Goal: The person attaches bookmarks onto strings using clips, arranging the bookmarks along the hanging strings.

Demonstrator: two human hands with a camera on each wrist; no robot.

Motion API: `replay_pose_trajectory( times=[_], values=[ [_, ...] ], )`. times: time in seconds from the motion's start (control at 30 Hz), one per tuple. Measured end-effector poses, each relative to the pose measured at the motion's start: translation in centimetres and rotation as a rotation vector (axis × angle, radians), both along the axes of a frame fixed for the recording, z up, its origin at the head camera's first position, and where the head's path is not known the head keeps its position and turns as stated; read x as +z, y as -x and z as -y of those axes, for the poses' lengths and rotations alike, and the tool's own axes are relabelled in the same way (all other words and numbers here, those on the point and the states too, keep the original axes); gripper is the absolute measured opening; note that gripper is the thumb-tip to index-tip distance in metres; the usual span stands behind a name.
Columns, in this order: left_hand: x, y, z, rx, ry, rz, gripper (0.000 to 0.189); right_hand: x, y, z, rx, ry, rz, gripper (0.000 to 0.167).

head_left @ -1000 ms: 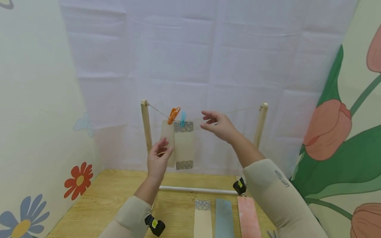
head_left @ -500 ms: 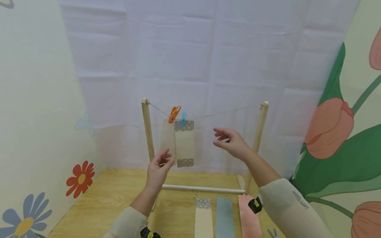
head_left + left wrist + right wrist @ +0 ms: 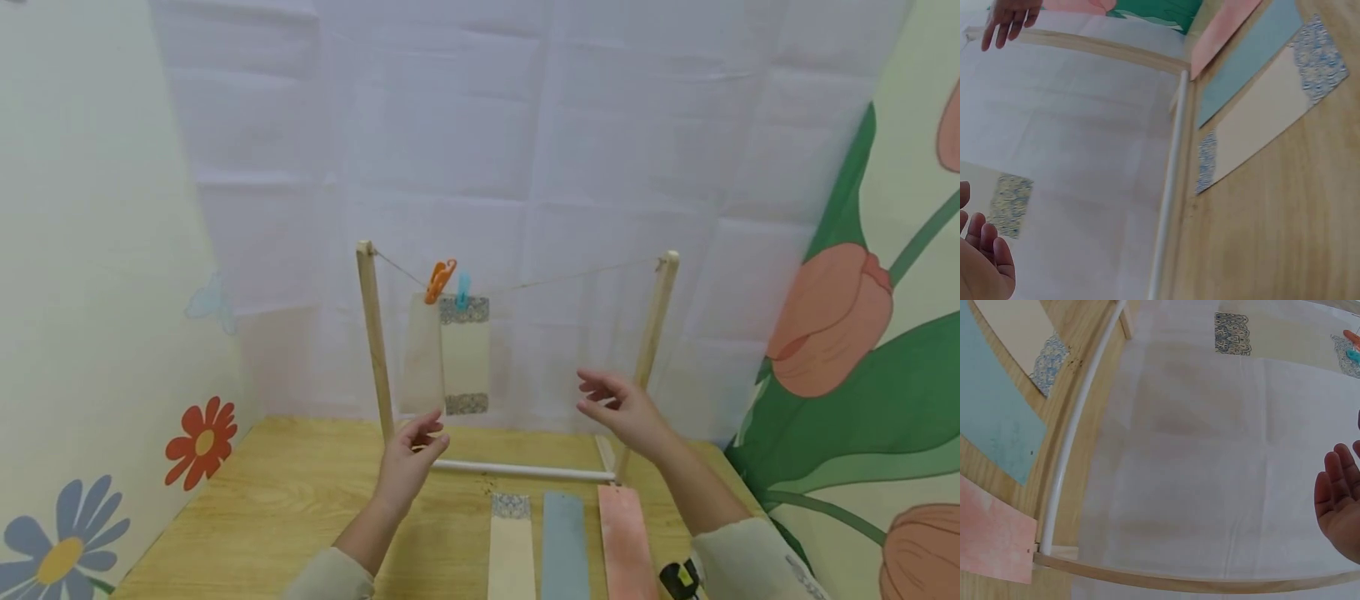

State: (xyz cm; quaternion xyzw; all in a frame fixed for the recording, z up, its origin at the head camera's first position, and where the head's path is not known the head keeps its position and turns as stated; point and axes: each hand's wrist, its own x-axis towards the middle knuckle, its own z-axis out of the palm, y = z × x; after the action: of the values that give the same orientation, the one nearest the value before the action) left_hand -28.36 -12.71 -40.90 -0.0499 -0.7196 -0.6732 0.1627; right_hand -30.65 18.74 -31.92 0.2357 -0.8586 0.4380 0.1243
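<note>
Two paper strips hang side by side from a thin string (image 3: pixel 558 277). An orange clothespin (image 3: pixel 440 282) grips the plain cream strip (image 3: pixel 422 354) on the left. Beside it a blue clothespin (image 3: pixel 462 292) holds a cream strip with patterned ends (image 3: pixel 466 358). My left hand (image 3: pixel 412 461) is just below the plain strip, its fingers loosely bent around nothing. Out to the right, in front of the right post, my right hand (image 3: pixel 622 412) hovers with relaxed fingers and an unfilled palm. In the right wrist view, part of the right hand (image 3: pixel 1341 500) runs off the edge.
Wooden posts (image 3: pixel 373 342) carry the string, with a white bar (image 3: pixel 525 471) low between them. On the table (image 3: pixel 247 517) lie a patterned cream strip (image 3: pixel 512 550), a blue-grey strip (image 3: pixel 565 546) and a pink strip (image 3: pixel 626 542). A white cloth covers the back.
Both hands have come down from the hanging strips. My right hand has moved right and lower, away from the string; my left has dropped below the plain strip. The strips stay hanging.
</note>
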Motion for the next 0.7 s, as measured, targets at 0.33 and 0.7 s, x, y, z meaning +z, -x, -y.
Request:
replay_pose_trajectory(
  times=[0.33,0.7],
  values=[
    [-4.6,-0.8,-1.6,-0.057,0.064,0.081,0.045,-4.3,-2.1,-2.9,-0.031,0.016,0.090,0.045],
    [-7.7,-1.4,-2.9,-0.112,0.089,0.135,0.047,-8.0,-3.4,-5.2,-0.165,0.063,0.245,0.048]
  ],
)
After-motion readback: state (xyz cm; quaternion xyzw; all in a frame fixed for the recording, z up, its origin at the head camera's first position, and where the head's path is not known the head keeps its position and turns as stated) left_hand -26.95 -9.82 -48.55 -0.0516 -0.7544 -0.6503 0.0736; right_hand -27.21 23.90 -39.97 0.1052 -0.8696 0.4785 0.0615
